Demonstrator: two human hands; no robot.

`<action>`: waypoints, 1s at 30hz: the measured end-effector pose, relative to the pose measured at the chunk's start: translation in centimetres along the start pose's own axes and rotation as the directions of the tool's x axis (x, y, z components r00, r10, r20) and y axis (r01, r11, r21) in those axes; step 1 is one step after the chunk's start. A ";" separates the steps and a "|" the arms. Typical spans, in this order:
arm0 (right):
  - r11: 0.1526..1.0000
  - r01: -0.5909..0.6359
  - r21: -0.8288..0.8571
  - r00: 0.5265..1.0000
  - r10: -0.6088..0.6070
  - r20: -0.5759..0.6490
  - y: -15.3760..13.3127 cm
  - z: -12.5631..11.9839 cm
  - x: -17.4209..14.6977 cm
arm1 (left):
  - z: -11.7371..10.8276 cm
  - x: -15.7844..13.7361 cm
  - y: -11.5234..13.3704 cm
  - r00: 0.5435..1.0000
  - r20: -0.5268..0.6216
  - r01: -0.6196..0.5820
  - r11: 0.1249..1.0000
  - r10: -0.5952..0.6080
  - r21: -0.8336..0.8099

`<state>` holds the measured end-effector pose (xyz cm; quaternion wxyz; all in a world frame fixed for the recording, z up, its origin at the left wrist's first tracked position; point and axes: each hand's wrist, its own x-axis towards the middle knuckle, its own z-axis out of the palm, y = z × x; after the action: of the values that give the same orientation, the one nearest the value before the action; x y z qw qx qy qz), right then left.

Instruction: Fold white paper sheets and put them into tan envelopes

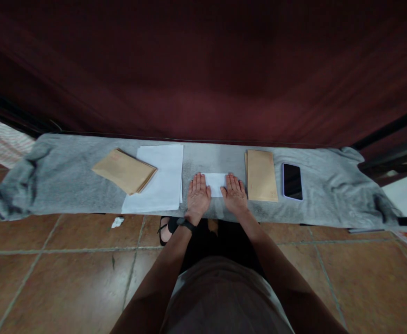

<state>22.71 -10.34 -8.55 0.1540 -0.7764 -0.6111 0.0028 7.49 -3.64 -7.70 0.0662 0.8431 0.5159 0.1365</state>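
Note:
A small white sheet of paper [215, 184], which looks folded, lies flat on the grey cloth in front of me. My left hand [199, 194] rests flat over its left end, fingers stretched out and pointing away from me. Over the right end lies my right hand [234, 192], also flat with its fingers extended. Both ends of the paper are hidden beneath the hands. Just right of my right hand is a short stack of brown envelopes [262, 176]. To the left of my left hand sits a stack of larger white sheets [162, 181].
More brown envelopes [123, 170] lie at an angle, partly on the white sheets. A phone [292, 181] with a dark screen is at the right. Grey cloth [71, 181] covers the narrow bench. Behind it hangs a dark red curtain [203, 69]. A crumpled white scrap [117, 222] is on the tiled floor.

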 end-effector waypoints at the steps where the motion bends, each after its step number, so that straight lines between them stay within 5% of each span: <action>1: 1.000 -0.003 0.002 1.000 0.003 -0.007 0.0 0.0 0.0 | 0.0 0.0 0.0 1.000 -0.005 0.007 1.000 -0.007 0.000; 10: 1.000 -0.031 0.004 0.999 0.031 0.008 0.0 0.0 -0.1 | -0.6 -0.7 0.1 0.997 -0.058 0.041 0.999 -0.042 -0.016; 17: 1.000 -0.018 0.021 1.000 0.018 0.000 0.0 0.0 -0.2 | -1.7 -3.2 2.0 0.971 0.088 -0.220 0.975 0.221 -0.025; 30: 1.000 -0.024 0.004 1.000 0.024 -0.003 0.1 0.0 -0.1 | -2.0 -4.8 -0.2 0.994 0.033 -0.104 0.994 0.103 0.038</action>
<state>22.71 -10.48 -8.62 0.1564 -0.7834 -0.6015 0.0044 4.67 -7.84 -6.64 0.0504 0.8718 0.4731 0.1163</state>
